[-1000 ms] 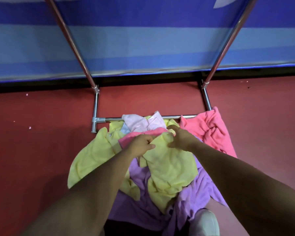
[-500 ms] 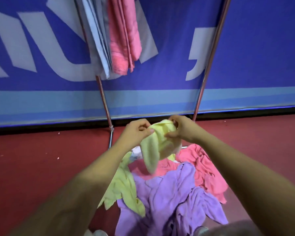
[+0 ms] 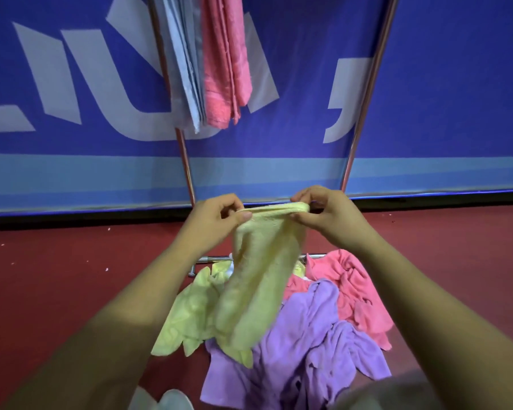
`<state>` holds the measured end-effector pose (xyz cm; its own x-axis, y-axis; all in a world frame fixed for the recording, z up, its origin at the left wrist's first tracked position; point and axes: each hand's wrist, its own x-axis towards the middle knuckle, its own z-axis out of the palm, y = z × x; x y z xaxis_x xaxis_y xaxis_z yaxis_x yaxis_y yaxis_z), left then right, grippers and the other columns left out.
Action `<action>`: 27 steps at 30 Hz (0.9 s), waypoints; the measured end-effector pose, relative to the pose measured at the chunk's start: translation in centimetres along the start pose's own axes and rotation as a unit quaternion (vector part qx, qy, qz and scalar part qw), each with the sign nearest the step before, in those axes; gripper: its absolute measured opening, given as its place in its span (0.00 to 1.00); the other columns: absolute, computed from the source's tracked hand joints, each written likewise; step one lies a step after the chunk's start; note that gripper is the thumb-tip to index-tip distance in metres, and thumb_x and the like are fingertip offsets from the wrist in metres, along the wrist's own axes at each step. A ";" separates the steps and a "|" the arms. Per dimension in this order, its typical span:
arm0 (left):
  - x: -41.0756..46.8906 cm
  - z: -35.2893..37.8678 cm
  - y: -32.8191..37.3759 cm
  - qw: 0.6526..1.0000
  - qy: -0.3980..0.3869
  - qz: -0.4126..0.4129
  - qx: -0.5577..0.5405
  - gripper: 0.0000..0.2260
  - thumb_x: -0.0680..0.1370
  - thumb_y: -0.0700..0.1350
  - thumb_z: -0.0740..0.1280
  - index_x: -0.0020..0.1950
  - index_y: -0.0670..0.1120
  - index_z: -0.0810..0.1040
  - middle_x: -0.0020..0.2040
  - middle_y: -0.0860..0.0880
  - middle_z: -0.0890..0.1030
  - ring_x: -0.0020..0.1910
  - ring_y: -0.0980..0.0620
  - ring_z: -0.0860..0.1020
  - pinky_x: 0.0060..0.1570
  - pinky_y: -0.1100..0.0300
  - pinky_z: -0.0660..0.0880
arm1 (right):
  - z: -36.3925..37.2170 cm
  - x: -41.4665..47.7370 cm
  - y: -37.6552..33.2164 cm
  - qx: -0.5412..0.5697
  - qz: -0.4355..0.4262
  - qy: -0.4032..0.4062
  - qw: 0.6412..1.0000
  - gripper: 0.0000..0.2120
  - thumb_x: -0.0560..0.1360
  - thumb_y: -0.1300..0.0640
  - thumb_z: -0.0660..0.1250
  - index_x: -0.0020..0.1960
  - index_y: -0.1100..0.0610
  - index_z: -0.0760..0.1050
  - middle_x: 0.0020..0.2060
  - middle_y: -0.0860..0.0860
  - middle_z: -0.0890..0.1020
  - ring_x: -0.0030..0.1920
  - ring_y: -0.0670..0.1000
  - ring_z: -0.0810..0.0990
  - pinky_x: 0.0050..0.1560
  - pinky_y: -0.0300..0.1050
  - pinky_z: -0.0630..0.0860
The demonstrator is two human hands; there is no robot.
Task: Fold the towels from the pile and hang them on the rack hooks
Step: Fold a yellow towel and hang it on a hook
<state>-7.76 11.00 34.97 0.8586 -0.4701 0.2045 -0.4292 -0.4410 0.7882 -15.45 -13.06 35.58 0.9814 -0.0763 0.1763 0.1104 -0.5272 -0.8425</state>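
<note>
A towel (image 3: 258,279) hangs between the left hand (image 3: 212,220) and the right hand (image 3: 326,214), above the pile (image 3: 308,335) on the floor (image 3: 57,276). The rack (image 3: 362,113) stands behind the pile, before the banner (image 3: 456,84), with two folded towels (image 3: 222,69) hanging at its left

Both arms reach forward — left hand (image 3: 215,221) and right hand (image 3: 326,216) level, fingers pinched.

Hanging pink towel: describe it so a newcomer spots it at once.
On the metal rack against the blue banner, two folded towels hang near the left pole. The hanging pink towel is the right one, beside the grey-blue towel. Unlike the crumpled pink towel on the floor, it hangs folded.
</note>
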 end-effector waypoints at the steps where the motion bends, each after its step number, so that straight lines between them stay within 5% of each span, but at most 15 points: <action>1: 0.0 -0.3 -0.2 0.999 -0.030 -0.002 0.020 0.08 0.75 0.47 0.73 0.40 0.46 0.78 0.30 0.52 0.73 0.29 0.59 0.66 0.32 0.65 0.63 | 0.2 -0.1 -0.1 0.013 0.012 0.003 1.000 0.09 0.73 0.61 0.75 0.39 0.58 0.76 0.40 0.47 0.83 0.37 0.42 0.79 0.42 0.39 0.74; 3: 0.1 -1.2 -0.8 0.990 -0.106 -0.001 0.091 0.08 0.75 0.49 0.73 0.41 0.47 0.79 0.32 0.53 0.75 0.31 0.59 0.68 0.35 0.62 0.66 | 0.4 -0.1 0.0 0.025 0.035 0.031 0.999 0.10 0.75 0.61 0.73 0.38 0.58 0.74 0.28 0.44 0.77 0.28 0.39 0.70 0.32 0.35 0.66; 5: 0.0 -1.9 -1.8 0.976 -0.155 -0.012 0.156 0.07 0.75 0.50 0.73 0.41 0.48 0.80 0.35 0.53 0.76 0.33 0.58 0.71 0.39 0.58 0.69 | 0.3 0.3 0.2 0.038 0.054 0.084 0.994 0.10 0.74 0.61 0.72 0.38 0.56 0.73 0.27 0.46 0.73 0.27 0.42 0.67 0.30 0.37 0.64; 8: -0.2 -2.3 -2.6 0.987 -0.136 -0.052 0.061 0.07 0.77 0.48 0.71 0.41 0.47 0.79 0.35 0.52 0.77 0.34 0.56 0.72 0.39 0.56 0.70 | -0.6 0.4 0.4 0.046 0.061 0.102 0.992 0.10 0.73 0.61 0.73 0.37 0.56 0.73 0.29 0.48 0.72 0.28 0.45 0.66 0.31 0.41 0.64; 12: -0.1 -2.0 -0.9 0.990 -0.077 -0.043 -0.106 0.10 0.77 0.50 0.69 0.44 0.43 0.77 0.35 0.44 0.69 0.35 0.50 0.65 0.36 0.57 0.60 | -1.0 -0.1 0.4 0.010 0.080 -0.003 0.997 0.09 0.72 0.64 0.76 0.40 0.58 0.75 0.29 0.49 0.75 0.28 0.43 0.68 0.31 0.37 0.65; 16: -0.6 -0.6 1.6 0.979 -0.126 0.004 -0.158 0.05 0.78 0.43 0.70 0.46 0.41 0.80 0.36 0.46 0.75 0.37 0.53 0.71 0.39 0.61 0.68 | 1.4 -0.4 -0.8 0.129 0.096 -0.151 0.975 0.18 0.72 0.63 0.77 0.60 0.58 0.77 0.36 0.58 0.80 0.32 0.50 0.74 0.34 0.40 0.71; 19: -0.5 0.3 1.8 0.976 -0.152 0.022 -0.157 0.04 0.78 0.43 0.70 0.45 0.45 0.80 0.36 0.48 0.78 0.37 0.55 0.74 0.41 0.61 0.70 | 3.1 -0.7 -1.7 0.083 0.048 -0.230 0.968 0.05 0.75 0.60 0.75 0.50 0.59 0.81 0.32 0.53 0.77 0.30 0.49 0.71 0.31 0.38 0.68; 21: -0.3 0.1 1.3 0.977 -0.153 0.013 -0.149 0.05 0.76 0.48 0.71 0.44 0.48 0.80 0.36 0.48 0.76 0.37 0.53 0.72 0.39 0.58 0.67 | 3.1 -0.3 -1.3 0.074 0.035 -0.195 0.977 0.06 0.75 0.60 0.74 0.40 0.58 0.81 0.28 0.51 0.75 0.30 0.48 0.69 0.31 0.39 0.65; 27: -0.3 -2.2 -1.0 0.960 -0.266 -0.044 0.067 0.09 0.75 0.50 0.74 0.41 0.46 0.79 0.32 0.55 0.74 0.32 0.59 0.70 0.35 0.62 0.66 | 0.5 0.8 -0.2 0.247 0.081 0.049 0.964 0.08 0.74 0.63 0.74 0.39 0.58 0.77 0.27 0.48 0.75 0.28 0.46 0.68 0.32 0.37 0.65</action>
<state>-6.92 13.27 35.38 0.6431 -0.7353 -0.2138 -0.4246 -0.5748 0.6996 -14.64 -12.57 35.60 0.9750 -0.2168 0.0492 0.0422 -0.0370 -0.9984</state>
